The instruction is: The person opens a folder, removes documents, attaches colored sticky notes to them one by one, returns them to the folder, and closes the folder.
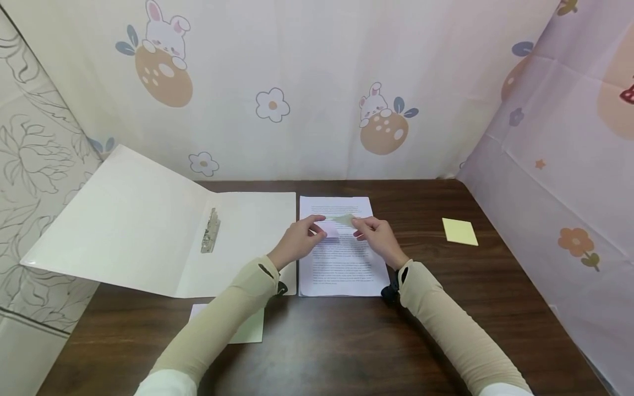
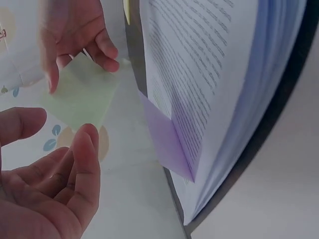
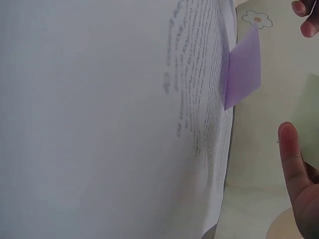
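Note:
Over a stack of printed paper (image 1: 342, 269), my right hand (image 1: 378, 236) pinches a pale green sticky note (image 1: 343, 220) between thumb and fingers. My left hand (image 1: 299, 239) is beside the note's opposite corner, thumb and index finger spread apart. In the left wrist view its index fingertip overlaps the lower corner of that green note (image 2: 84, 94). A purple sticky note (image 3: 244, 69) sticks to the top page, its free part lifting off the sheet. It lies just under the hands.
Left of the paper lies an open white binder (image 1: 148, 220) with a metal clip (image 1: 210, 231) at its spine. A yellow sticky pad (image 1: 459, 231) lies at the right on the dark wooden table (image 1: 337, 346). A green pad (image 1: 250, 329) shows partly beneath the left forearm.

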`<state>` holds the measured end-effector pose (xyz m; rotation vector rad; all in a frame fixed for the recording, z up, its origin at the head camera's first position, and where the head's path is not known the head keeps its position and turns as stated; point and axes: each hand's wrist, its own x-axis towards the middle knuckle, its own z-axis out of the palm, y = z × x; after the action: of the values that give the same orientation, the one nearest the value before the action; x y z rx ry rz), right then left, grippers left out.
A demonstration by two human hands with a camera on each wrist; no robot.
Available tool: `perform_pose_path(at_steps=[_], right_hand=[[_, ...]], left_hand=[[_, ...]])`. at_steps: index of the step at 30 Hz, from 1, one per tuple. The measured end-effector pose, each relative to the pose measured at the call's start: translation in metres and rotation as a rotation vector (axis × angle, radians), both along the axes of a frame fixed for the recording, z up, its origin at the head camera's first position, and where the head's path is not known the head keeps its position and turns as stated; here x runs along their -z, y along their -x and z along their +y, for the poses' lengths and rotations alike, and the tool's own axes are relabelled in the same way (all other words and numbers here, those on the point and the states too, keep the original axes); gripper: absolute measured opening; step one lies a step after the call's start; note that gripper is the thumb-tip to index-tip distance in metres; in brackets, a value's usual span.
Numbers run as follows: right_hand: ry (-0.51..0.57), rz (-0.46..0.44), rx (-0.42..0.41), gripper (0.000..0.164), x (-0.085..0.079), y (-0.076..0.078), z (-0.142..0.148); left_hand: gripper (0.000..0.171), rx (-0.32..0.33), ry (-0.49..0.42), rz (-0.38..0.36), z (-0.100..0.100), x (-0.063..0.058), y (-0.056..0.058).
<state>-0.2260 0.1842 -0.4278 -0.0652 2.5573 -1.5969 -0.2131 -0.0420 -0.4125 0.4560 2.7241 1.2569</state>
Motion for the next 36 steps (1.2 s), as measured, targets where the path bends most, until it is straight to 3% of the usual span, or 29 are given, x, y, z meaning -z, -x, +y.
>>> perform_pose_path(at_steps=[10, 20, 28, 32, 36], right_hand=[[-0.085, 0.098, -0.083, 0.035, 0.009, 0.001, -0.004], [-0.134, 0.161, -0.113, 0.031, 0.01, 0.002, -0.003], [-0.179, 0.186, -0.148, 0.036, 0.008, 0.008, 0.003], [-0.197, 0.185, -0.136, 0.038, 0.007, 0.012, 0.007], [-0.257, 0.174, -0.107, 0.03, 0.006, 0.016, 0.009]], left_hand=[[0.056, 0.061, 0.004, -0.055, 0.013, -0.009, 0.001], [0.041, 0.111, 0.051, -0.059, 0.022, -0.007, 0.006], [0.045, 0.083, 0.052, -0.074, 0.026, -0.002, 0.02], [0.037, 0.077, 0.06, -0.07, 0.029, 0.002, 0.027], [0.03, 0.09, 0.072, -0.07, 0.034, 0.006, 0.035]])
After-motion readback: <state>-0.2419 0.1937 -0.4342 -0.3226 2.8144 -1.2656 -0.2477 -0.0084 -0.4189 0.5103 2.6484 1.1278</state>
